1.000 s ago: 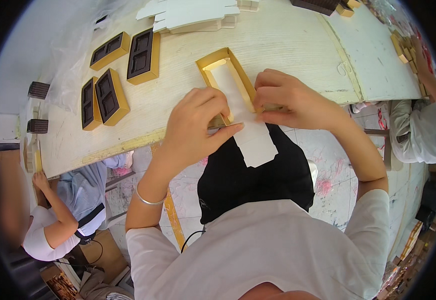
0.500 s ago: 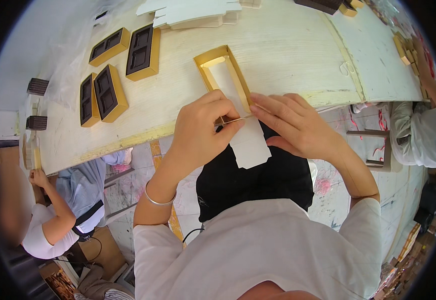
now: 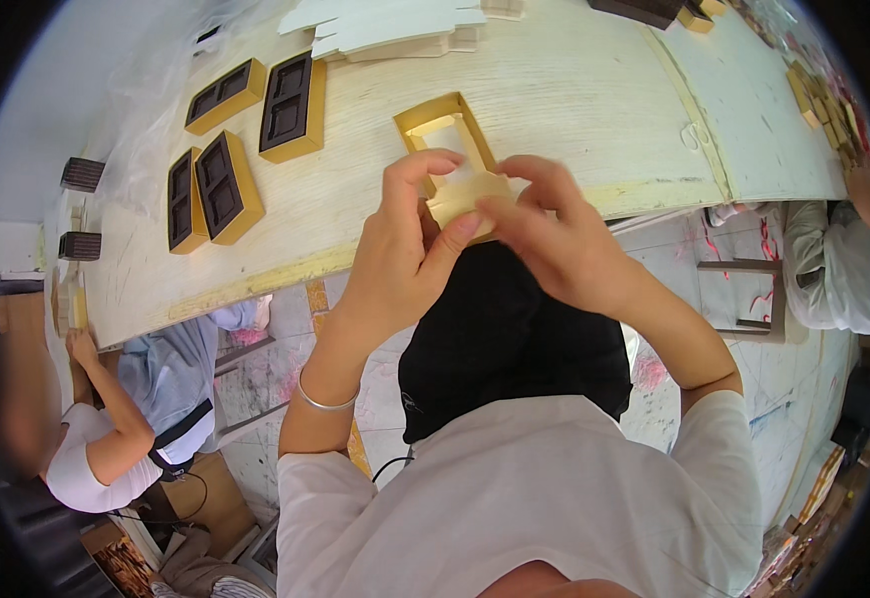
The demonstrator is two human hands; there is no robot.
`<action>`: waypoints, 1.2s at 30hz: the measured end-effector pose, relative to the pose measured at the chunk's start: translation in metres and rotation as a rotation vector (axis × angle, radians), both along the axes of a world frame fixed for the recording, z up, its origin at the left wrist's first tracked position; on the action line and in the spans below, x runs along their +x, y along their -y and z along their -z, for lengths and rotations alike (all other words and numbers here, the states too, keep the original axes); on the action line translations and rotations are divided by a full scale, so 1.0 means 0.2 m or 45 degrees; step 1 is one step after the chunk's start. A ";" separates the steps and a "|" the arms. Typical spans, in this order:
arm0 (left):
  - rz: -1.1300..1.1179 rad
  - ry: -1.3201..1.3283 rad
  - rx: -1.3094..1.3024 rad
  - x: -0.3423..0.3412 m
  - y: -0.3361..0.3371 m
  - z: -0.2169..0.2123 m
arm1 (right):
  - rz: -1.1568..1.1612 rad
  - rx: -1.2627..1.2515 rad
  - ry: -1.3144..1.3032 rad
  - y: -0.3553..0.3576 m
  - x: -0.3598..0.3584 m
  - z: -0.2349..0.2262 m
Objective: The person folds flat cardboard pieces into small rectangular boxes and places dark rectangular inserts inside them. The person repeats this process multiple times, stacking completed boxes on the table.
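Note:
My left hand (image 3: 400,254) and my right hand (image 3: 560,239) meet just above the near edge of the pale wooden table (image 3: 575,100). Both pinch a small pale gold card piece (image 3: 463,199) between thumbs and fingertips. Right behind it an empty open gold box (image 3: 433,118) lies on the table. A silver bangle (image 3: 325,401) circles my left wrist. My fingers hide the lower part of the card piece.
Several gold boxes with dark brown inserts (image 3: 290,95) lie at the table's left. Flat white cardboard blanks (image 3: 395,25) are stacked at the back. One person (image 3: 106,439) sits at lower left, and another person's sleeve (image 3: 834,259) shows at the right.
Both hands have risen from the table's edge and come together. The white strip they pressed down is out of sight; a pale gold piece is now pinched between them.

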State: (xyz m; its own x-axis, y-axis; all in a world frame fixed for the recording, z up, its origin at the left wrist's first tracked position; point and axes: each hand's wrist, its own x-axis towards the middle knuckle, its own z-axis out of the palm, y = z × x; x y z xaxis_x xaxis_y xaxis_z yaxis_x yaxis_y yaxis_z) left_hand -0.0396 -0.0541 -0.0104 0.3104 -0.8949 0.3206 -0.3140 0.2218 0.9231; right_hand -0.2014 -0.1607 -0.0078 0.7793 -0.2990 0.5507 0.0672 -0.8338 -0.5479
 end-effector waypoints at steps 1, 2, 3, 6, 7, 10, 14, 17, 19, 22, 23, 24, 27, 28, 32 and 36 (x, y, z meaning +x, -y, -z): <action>-0.022 0.068 0.016 0.00 -0.01 -0.01 | 0.071 -0.187 0.038 0.00 0.01 0.00; -0.038 0.135 0.027 -0.01 -0.01 -0.01 | 0.147 -0.379 0.074 0.00 0.03 0.00; -0.049 0.300 0.053 -0.01 -0.02 -0.04 | 0.222 -0.571 0.111 0.01 0.03 -0.01; -0.086 0.568 0.002 -0.05 -0.04 -0.04 | 0.112 -0.555 -0.074 0.00 0.03 -0.01; -0.098 0.618 -0.038 -0.06 -0.04 -0.03 | 0.076 -0.535 -0.147 -0.01 0.04 -0.03; -0.047 0.648 0.127 -0.04 -0.04 -0.04 | -0.023 -0.461 -0.337 0.00 0.05 -0.09; 0.168 0.724 0.371 0.06 -0.04 -0.14 | -0.244 -0.363 -0.411 0.10 0.08 -0.14; 0.037 0.894 0.040 0.11 -0.01 -0.27 | -0.409 -0.340 -0.537 0.26 0.04 -0.21; -0.036 1.020 0.186 0.17 0.03 -0.34 | -0.505 -0.279 -0.533 0.36 0.02 -0.25; 0.083 1.043 0.232 0.30 0.09 -0.21 | -0.328 -0.255 -0.240 0.49 -0.01 -0.43; 0.152 1.049 0.184 0.32 0.12 -0.15 | -0.201 -0.264 -0.137 0.57 -0.02 -0.50; 0.175 0.886 0.179 0.31 0.13 -0.13 | 0.071 -0.529 0.037 0.72 -0.04 -0.56; 0.070 0.849 0.299 0.23 0.12 -0.12 | 0.720 -1.104 0.395 1.17 -0.08 -0.87; 0.031 0.877 0.255 0.23 0.11 -0.11 | 0.977 -0.924 -0.014 1.25 -0.10 -0.97; 0.007 0.840 0.116 0.21 0.13 -0.09 | 1.022 -0.907 -0.400 1.56 -0.19 -1.10; 0.002 0.697 0.063 0.24 0.13 -0.03 | 0.972 -0.758 -0.310 1.62 -0.13 -1.12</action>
